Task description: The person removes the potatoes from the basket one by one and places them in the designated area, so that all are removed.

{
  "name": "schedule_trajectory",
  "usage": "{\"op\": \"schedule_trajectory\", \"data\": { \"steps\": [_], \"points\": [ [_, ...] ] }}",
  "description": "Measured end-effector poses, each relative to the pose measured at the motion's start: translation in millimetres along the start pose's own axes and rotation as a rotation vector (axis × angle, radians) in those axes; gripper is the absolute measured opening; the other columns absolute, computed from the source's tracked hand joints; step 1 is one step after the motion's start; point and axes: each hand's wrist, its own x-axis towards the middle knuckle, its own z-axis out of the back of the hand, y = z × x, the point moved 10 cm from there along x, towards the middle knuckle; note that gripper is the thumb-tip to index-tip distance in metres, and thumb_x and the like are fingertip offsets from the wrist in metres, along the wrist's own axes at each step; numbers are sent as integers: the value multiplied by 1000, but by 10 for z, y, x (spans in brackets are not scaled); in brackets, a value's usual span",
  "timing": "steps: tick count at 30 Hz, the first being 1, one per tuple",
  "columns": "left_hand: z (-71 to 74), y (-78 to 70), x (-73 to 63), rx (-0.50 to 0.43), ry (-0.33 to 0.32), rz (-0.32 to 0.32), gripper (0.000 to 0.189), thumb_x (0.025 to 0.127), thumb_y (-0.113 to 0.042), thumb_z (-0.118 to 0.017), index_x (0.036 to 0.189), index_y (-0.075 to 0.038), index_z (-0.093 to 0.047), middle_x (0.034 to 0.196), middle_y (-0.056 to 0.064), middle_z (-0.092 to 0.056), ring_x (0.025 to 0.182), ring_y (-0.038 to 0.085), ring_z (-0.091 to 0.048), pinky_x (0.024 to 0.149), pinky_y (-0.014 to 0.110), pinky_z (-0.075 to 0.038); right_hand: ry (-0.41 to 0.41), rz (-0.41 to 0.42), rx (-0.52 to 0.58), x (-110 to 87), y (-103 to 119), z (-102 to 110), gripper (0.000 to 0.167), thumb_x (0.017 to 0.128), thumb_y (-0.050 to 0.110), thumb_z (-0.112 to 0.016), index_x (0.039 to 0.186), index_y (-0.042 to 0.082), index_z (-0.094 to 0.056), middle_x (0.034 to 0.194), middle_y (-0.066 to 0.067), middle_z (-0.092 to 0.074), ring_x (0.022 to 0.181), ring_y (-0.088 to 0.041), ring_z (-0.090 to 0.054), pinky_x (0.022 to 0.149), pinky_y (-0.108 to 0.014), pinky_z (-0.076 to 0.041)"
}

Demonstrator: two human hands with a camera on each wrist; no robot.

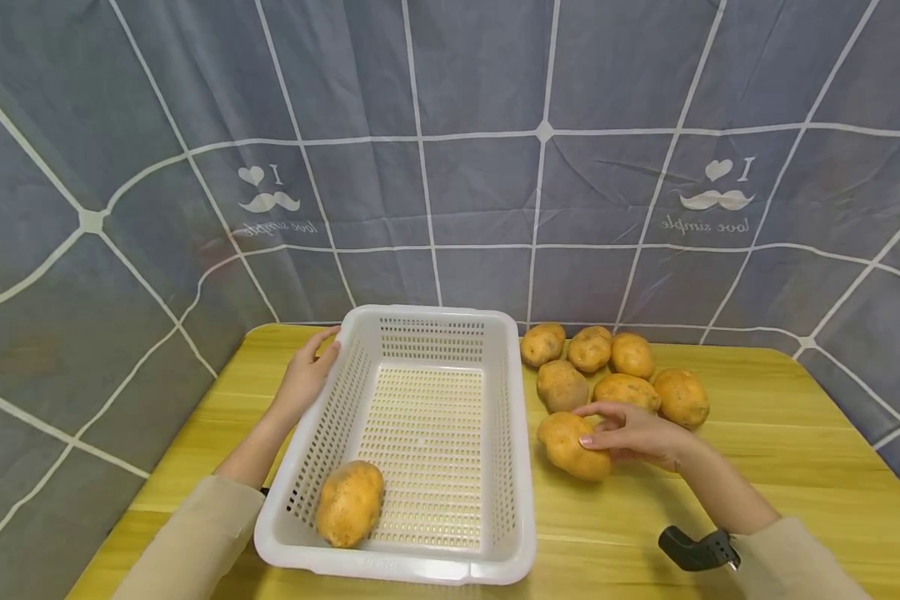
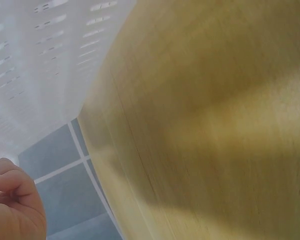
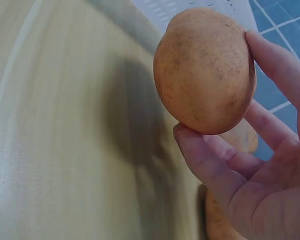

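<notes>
My right hand [image 1: 637, 435] pinches a potato [image 1: 572, 446] between thumb and fingers, right of the white perforated plastic basket [image 1: 525, 500]. In the right wrist view, this potato [image 3: 205, 72] is lifted off the table, its shadow falling on the wood. My left hand [image 1: 306, 379] holds the basket's left rim near the far corner. The left wrist view shows its curled fingers [image 2: 12, 182] at the basket's slotted wall [image 2: 45, 65]. Inside the basket, one potato [image 1: 350, 503] lies in the near left corner.
Several potatoes sit grouped on the wooden table [image 1: 757, 450] behind my right hand, among them a front one [image 1: 562, 386] and a rightmost one [image 1: 682, 398]. A grey curtain [image 1: 480, 192] with white lines hangs along the table's back and sides.
</notes>
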Motion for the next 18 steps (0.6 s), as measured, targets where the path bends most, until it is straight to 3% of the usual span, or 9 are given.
{"op": "schedule_trajectory", "data": {
  "steps": [7, 18],
  "points": [
    [-9, -41, -10, -20, 10, -5, 51, 102, -32, -38, 146, -8, -30, 111, 27, -56, 77, 18, -62, 61, 27, -53, -35, -39, -3, 15, -117, 23, 65, 85, 18, -69, 135, -8, -36, 93, -9, -55, 79, -15, -56, 69, -32, -53],
    [8, -62, -16, 33, -7, -12, 51, 102, -33, -38, 145, -7, -33, 112, 27, -56, 78, 19, -61, 63, 26, -51, -58, -47, -14, 60, -208, 27, 63, 86, 20, -68, 136, -5, -38, 95, -9, -56, 80, -15, -56, 68, -30, -52]
  ]
}}
